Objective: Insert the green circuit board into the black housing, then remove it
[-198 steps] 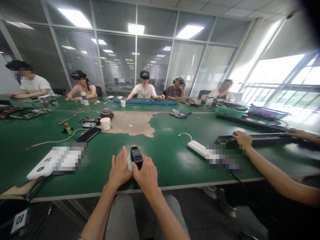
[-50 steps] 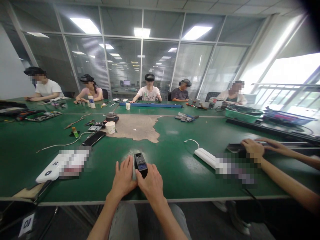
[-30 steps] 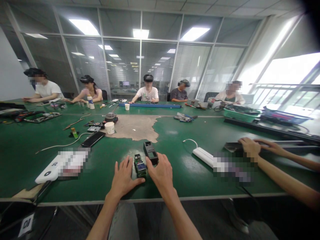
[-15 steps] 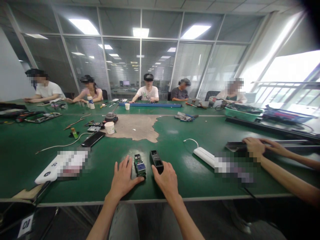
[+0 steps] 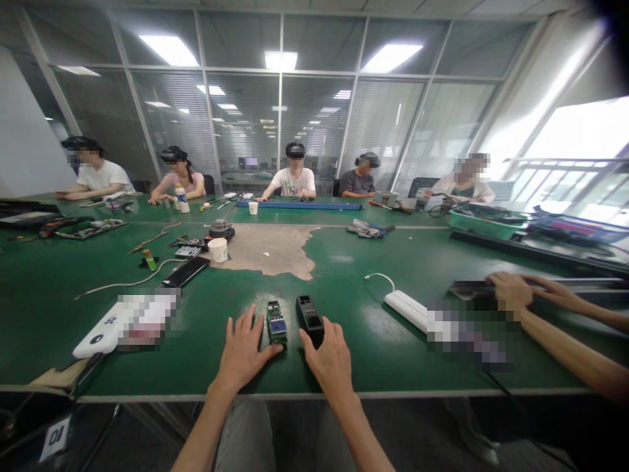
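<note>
My left hand (image 5: 244,347) lies on the green table, fingers spread and holding nothing. Just right of it is a small circuit board (image 5: 276,325) with a little bluish screen; my left thumb reaches close to its near end. A black plastic casing (image 5: 309,314) with several openings lies to the right of the board, a narrow gap between them. Around the near part of this casing is my right hand (image 5: 330,357), thumb on its left side and fingers on its right. The palm side of that hand is hidden.
A white power strip (image 5: 407,311) and a co-worker's hands (image 5: 511,290) on a dark long part are to the right. At left lie a white device (image 5: 98,333), a black phone (image 5: 185,271) and a paper cup (image 5: 217,250). Several people sit across the table (image 5: 344,373).
The whole view has shifted slightly, so things appear a little farther right. My hands, the circuit board and the casing keep nearly the same places relative to each other.
</note>
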### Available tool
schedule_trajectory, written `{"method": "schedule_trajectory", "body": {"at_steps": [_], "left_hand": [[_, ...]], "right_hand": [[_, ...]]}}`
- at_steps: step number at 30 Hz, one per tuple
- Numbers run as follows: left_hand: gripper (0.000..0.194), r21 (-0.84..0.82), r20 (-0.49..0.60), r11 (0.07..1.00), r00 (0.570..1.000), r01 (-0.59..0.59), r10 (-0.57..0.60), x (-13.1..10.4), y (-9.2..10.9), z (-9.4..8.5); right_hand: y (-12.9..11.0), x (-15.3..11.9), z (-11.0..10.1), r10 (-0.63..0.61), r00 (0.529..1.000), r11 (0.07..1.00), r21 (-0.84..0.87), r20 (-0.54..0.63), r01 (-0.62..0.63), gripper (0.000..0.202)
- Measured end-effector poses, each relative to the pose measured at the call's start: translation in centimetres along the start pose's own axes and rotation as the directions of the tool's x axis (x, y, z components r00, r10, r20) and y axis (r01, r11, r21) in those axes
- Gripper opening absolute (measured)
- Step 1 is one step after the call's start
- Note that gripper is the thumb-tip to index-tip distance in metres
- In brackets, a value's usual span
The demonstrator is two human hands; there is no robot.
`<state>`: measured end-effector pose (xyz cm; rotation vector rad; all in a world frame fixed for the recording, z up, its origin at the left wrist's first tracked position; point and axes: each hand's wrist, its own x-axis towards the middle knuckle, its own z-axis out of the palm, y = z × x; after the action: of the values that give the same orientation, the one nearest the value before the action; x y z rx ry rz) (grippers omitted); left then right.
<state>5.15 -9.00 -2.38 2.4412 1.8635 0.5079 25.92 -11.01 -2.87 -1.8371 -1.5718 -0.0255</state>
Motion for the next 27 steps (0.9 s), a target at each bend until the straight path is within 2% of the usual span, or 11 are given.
{"method": "schedule_trajectory", "body": {"at_steps": [5,12,18,21,27], "left_hand": [[0.081,0.002,-0.005,1.0,1.0,0.009,-0.009,0.0,0.0,0.0],[0.089,0.011,-0.007,1.0,1.0,0.012,-0.012,-0.1,-0.1,0.1],[0.096,0.0,-0.014,1.0,1.0,0.019,-0.019,-0.1,-0.1,0.3],[0.104,-0.009,-0.02,0.999,0.999,0.031,-0.031,-0.1,-0.1,0.4],[0.102,-0.036,-0.016,0.999,1.0,0.025,-0.025,-0.2,-0.2,0.2]], "right_hand": [[-0.1,0.0,-0.4,-0.008,1.0,0.999,0.053,-0.001,0.008,0.036],[-0.1,0.7,-0.9,0.018,1.0,0.969,0.245,-0.022,-0.012,0.035],[-3.5,1.5,-1.9,-0.017,0.998,0.937,0.347,-0.052,0.034,0.034],[-5.6,1.4,-1.9,-0.044,0.997,0.947,0.316,-0.067,0.062,0.032],[-7.8,0.6,-1.0,-0.053,0.998,0.975,0.217,-0.027,0.057,0.03]]}}
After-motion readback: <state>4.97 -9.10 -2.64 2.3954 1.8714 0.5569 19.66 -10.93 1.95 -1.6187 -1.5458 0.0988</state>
